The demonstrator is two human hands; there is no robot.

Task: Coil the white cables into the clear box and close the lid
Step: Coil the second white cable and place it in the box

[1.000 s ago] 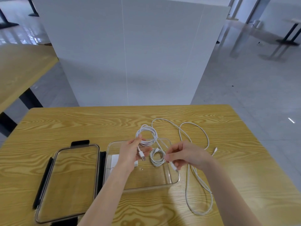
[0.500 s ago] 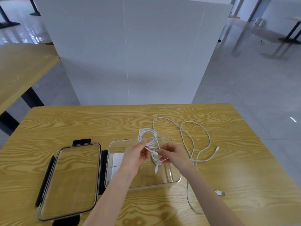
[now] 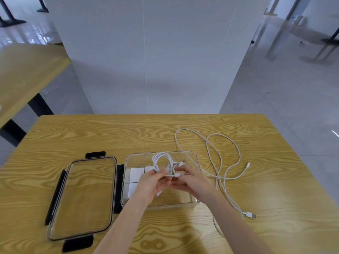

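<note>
The clear box (image 3: 196, 158) sits open on the wooden table, with white charger blocks (image 3: 136, 176) at its left end. Over the box, my left hand (image 3: 152, 184) grips a coiled white cable (image 3: 162, 160) that stands up in a loop. Close beside it, my right hand (image 3: 190, 182) pinches a smaller white cable coil (image 3: 180, 165) near its plug. A long loose white cable (image 3: 222, 156) sprawls on the table to the right of the box, its USB plug (image 3: 250, 215) near the front. The clear lid (image 3: 82, 197) with black clasps lies flat, left of the box.
A white partition (image 3: 146, 52) stands behind the table's far edge. Another wooden table (image 3: 23, 74) is at the left. The table's right edge runs close past the loose cable.
Both hands have lowered into the box with their coils. The loose cable's plug end was let go and now lies on the table at the right.
</note>
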